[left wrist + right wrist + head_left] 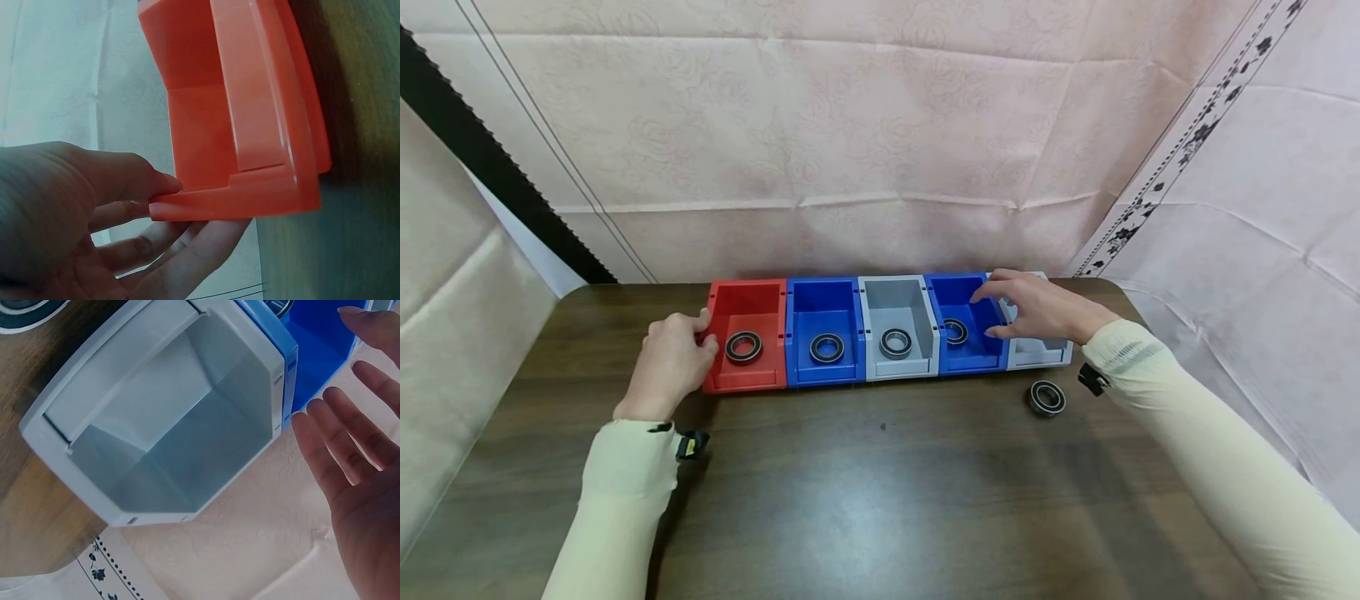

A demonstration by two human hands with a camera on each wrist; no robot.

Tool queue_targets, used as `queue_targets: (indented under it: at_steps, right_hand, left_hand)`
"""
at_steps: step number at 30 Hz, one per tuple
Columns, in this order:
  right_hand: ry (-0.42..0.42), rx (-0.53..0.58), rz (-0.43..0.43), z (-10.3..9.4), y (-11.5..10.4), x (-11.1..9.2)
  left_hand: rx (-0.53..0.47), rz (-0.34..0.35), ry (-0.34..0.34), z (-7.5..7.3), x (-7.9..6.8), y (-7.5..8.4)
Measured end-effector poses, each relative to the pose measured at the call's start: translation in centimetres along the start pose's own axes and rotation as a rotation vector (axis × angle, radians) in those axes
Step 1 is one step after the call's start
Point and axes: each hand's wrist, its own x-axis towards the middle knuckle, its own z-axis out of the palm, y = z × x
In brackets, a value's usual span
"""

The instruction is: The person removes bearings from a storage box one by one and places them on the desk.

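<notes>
A row of joined plastic bins stands on the table: red (745,381), blue (826,374), grey (901,367), blue (973,363) and grey (1039,357). My left hand (672,360) pinches the red bin's left side wall, thumb at the inner edge and fingers outside, as the left wrist view shows. Over the right-hand blue bin and the last grey bin hovers my right hand (1037,305), fingers spread and holding nothing. One ball bearing lies in each of the first several bins, including the red bin's bearing (743,360). In the right wrist view the last grey bin (181,425) holds nothing.
Another ball bearing (1036,405) lies on the brown wooden table (850,483), just in front of the last grey bin. Pale patterned cloth (820,125) hangs behind the table and along both sides.
</notes>
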Motion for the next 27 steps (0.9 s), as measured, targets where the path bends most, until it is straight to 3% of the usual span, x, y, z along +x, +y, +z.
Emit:
queue_targets:
  at_steps: [27]
  right_hand:
    - [-0.095, 0.025, 0.005, 2.5, -1.2, 3.8]
  left_hand:
    - [-0.002, 0.002, 0.001, -0.1, -0.1, 0.0]
